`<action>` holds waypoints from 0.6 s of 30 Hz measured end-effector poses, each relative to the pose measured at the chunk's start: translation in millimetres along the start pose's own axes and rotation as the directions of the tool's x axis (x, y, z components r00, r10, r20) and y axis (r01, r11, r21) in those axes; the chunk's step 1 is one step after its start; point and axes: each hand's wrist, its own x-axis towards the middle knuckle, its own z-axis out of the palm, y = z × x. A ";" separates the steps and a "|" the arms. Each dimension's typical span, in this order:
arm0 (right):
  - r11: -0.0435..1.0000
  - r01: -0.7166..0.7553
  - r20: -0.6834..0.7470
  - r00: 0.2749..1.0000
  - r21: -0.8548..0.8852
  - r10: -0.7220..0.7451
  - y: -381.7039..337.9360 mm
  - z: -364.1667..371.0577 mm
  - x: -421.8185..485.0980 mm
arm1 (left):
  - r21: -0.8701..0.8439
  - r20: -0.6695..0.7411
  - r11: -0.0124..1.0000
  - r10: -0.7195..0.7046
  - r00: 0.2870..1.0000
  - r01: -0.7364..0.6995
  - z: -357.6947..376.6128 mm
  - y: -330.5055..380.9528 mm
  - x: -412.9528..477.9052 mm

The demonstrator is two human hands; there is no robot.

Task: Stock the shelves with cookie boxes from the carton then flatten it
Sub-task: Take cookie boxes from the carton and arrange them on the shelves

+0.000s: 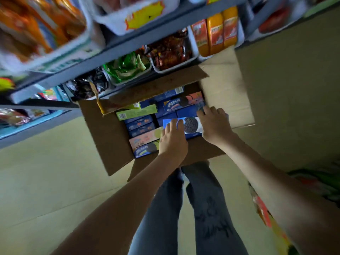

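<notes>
The carton (110, 137) sits open on the floor (46, 172) in the middle of the frame, its flaps spread and its far side against the bottom of the shelves (128, 45). It is packed with cookie boxes (141, 124), most of them blue, lying flat or on edge in tight rows. Nothing looks unloaded yet, so the stocking seems to be at its start and flattening is a long way off.

Both hands are on one blue box (191, 125) that lies on top at the carton's lower right. The left hand (173, 138) lies over its left end with the fingers fairly straight and flat on the face, curled round nothing. The right hand (214, 124) covers the right end, thumb on the face and fingers bent down past the far edge. It looks like a grip, though the fingertips are hidden.

Such a box should be light, with thin card walls that dent under a hard squeeze and a glossy face that may slip. The cookies inside would break if it dropped. The short ends or long edges, where the card is stiffest, look the best places to hold it, with a straight lift out of the tight pack.
</notes>
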 end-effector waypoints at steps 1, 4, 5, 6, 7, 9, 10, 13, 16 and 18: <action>1.000 0.013 -0.024 1.000 0.013 -0.013 -0.6 -25.3 -15.5 | 0.046 -0.036 0.998 0.036 0.999 -0.034 -21.2 9.1 -10.7; 0.995 0.053 -0.140 0.989 0.088 -0.041 -4.6 -106.7 -58.8 | 0.196 -0.094 0.967 0.184 0.978 -0.163 -91.1 34.3 -44.1; 0.993 0.067 -0.184 0.982 0.100 -0.047 -6.5 -134.1 -72.0 | 0.245 -0.109 0.950 0.226 0.968 -0.194 -114.6 40.1 -54.8; 0.991 0.080 -0.228 0.972 0.106 -0.054 -8.9 -161.0 -84.5 | 0.282 -0.141 0.934 0.266 0.954 -0.218 -137.7 44.9 -64.8; 0.989 0.099 -0.269 0.961 0.111 -0.066 -11.9 -187.1 -96.3 | 0.313 -0.196 0.919 0.310 0.930 -0.241 -161.5 49.0 -75.6; 0.984 0.146 -0.352 0.930 0.098 -0.103 -18.2 -235.2 -119.2 | 0.345 -0.316 0.898 0.386 0.867 -0.275 -206.7 54.8 -96.5; 0.982 0.166 -0.392 0.912 0.086 -0.120 -20.5 -256.5 -129.0 | 0.344 -0.338 0.893 0.406 0.849 -0.290 -229.4 57.4 -106.5; 0.977 0.207 -0.484 0.861 0.050 -0.158 -28.5 -321.7 -154.3 | 0.266 -0.306 0.910 0.392 0.867 -0.317 -300.0 63.7 -136.6; 0.969 0.247 -0.517 0.829 -0.009 -0.216 -38.9 -389.6 -177.4 | 0.272 -0.353 0.891 0.443 0.824 -0.363 -368.1 70.3 -166.7; 0.960 0.276 -0.576 0.778 -0.043 -0.249 -43.7 -435.0 -192.9 | 0.325 -0.444 0.876 0.475 0.760 -0.357 -410.5 74.8 -190.6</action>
